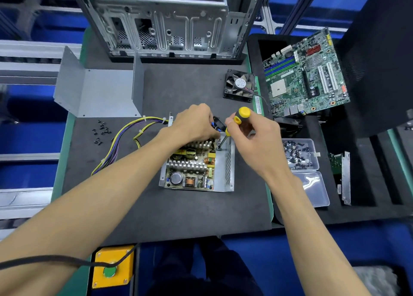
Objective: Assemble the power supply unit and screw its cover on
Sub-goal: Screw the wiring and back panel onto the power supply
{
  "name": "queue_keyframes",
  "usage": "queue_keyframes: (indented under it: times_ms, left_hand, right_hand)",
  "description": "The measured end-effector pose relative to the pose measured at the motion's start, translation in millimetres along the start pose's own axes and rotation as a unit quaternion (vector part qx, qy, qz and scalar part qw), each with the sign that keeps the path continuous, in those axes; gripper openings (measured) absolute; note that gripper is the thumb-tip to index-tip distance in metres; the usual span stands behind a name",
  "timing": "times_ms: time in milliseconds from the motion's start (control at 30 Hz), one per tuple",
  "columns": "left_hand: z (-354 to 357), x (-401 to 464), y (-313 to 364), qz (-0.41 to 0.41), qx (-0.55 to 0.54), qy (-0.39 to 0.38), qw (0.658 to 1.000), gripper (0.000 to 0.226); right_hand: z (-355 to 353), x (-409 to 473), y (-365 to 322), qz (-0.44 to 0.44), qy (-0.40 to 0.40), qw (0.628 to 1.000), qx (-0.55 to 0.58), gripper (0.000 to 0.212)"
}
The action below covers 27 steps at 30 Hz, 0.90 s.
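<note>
The open power supply unit lies on the black mat, its circuit board exposed inside the metal tray. My left hand rests over the board's far edge, fingers curled on a small black part there. My right hand grips a yellow-and-black screwdriver, held nearly upright with its tip down at the tray's far right corner. The grey U-shaped cover sits apart at the far left. A yellow and purple cable bundle runs out leftward from the unit.
Loose black screws lie left of the cables. A black fan stands behind the unit, a bare computer case beyond. At the right are a motherboard, a clear screw box and a yellow button box near me.
</note>
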<state>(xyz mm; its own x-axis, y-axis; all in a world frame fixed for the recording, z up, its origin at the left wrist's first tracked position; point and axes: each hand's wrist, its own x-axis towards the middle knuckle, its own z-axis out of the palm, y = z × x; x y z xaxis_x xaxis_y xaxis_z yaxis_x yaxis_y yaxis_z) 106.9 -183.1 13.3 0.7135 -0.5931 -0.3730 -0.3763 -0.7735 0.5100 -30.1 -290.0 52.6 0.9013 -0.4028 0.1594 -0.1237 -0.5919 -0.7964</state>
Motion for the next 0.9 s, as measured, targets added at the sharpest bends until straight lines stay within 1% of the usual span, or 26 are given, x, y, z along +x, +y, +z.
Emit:
queue_keyframes:
  times_ms: [200, 333, 433, 567, 733, 900]
  left_hand:
    - [-0.9, -0.5, 0.3, 0.001, -0.003, -0.002, 1.0, 0.034]
    - [-1.5, -0.3, -0.2, 0.009, -0.006, -0.012, 1.0, 0.036]
    - [-0.5, -0.8, 0.1, 0.014, -0.005, -0.016, 1.0, 0.039]
    - [1.3, -1.9, 1.5, 0.014, -0.004, -0.004, 1.0, 0.036]
    - [1.4, -3.1, 2.3, 0.01, -0.009, -0.011, 1.0, 0.031]
    - [2.4, -5.1, 3.4, 0.01, -0.004, -0.003, 1.0, 0.03]
  right_hand:
    - [-0.5, -1.8, -1.3, 0.006, -0.002, 1.0, 0.009, 0.029]
    - [-3.3, -1.5, -3.8, 0.01, 0.028, 0.999, 0.011, 0.028]
    - [-5.3, -1.7, -5.2, 0.008, 0.033, 0.999, 0.004, 0.025]
    - [-5.8, -2.5, -5.2, 0.007, 0.031, 0.999, 0.001, 0.024]
    - [-6.1, -3.5, -5.5, 0.008, 0.032, 0.999, 0.0, 0.024]
    - [-5.7, -3.9, -5.2, 0.005, 0.028, 1.0, 0.002, 0.027]
